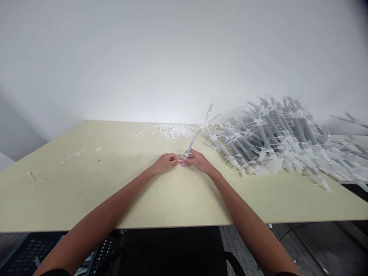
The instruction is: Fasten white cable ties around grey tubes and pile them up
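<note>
Near the middle of the pale yellow table [138,207], my right hand [198,161] is closed around the lower end of a translucent tube assembly [194,140]. The tube rises from the fingers and branches at its top, where thin ties stick out. My left hand [167,163] pinches at the tube's lower end, its fingertips almost touching the right ones. What the left fingertips grip is too small to make out.
A large pile of similar tube assemblies [267,134] covers the table's right side. White cable ties [172,131] lie heaped at the back edge. Loose ties [74,155] are scattered at the left. A dark basket [31,251] stands below the front edge.
</note>
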`<state>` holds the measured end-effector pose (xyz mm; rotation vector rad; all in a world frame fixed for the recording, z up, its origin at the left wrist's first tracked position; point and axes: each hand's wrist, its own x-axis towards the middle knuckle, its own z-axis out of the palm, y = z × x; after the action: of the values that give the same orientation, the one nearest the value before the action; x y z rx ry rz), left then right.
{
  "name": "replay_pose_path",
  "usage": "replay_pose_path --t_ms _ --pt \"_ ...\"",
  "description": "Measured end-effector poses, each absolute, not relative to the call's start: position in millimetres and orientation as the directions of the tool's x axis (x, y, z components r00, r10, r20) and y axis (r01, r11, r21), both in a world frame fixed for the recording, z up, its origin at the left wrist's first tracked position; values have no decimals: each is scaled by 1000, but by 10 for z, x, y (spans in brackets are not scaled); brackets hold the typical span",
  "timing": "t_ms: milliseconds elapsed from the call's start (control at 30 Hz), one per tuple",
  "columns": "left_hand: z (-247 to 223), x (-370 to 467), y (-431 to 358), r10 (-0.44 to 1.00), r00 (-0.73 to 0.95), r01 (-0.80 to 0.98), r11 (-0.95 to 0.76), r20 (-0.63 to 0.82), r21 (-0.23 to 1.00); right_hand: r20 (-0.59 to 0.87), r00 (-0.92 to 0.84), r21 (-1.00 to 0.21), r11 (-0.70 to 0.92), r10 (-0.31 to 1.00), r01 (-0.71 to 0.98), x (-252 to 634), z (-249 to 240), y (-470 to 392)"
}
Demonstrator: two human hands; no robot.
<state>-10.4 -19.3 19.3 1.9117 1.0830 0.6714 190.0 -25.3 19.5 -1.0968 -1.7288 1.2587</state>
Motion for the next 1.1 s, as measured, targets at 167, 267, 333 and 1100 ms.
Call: replay_pose_path --t_ms 167,267,333,1100 --pt "198 -56 -242 878 475 421 -293 67 859 88 -372 -960 179 924 217 1876 201 -255" --pt "216 -51 -263 874 480 404 -300 79 864 72 -384 -968 158 921 196 1862 220 -273" --pt "239 -71 -262 864 495 396 -316 89 862 54 -391 -977 129 919 167 1858 236 -289" --pt "275 -133 -259 867 478 456 -380 139 805 41 -356 -997 61 934 45 1734 304 -350"
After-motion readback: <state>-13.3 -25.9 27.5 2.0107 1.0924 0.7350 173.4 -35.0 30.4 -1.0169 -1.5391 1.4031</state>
